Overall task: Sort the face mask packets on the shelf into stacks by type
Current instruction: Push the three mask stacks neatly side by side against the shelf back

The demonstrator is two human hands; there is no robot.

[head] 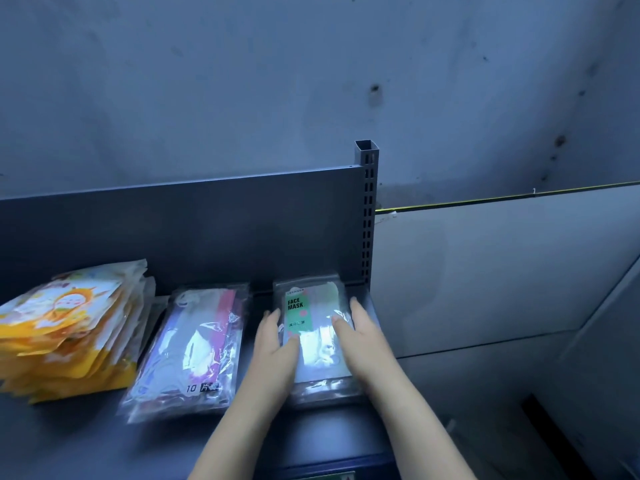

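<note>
My left hand and right hand press flat against the green stack; its slick packets may slide into the pink stack just left.

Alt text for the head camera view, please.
A left hand and right hand rest on the green-labelled stack at the right end of a shelf; a pink-striped stack and a yellow stack lie to its left.

Wall: grey, stained, far.
Post: slotted metal upright, far, right of centre.
Panel: pale board, right.
</note>
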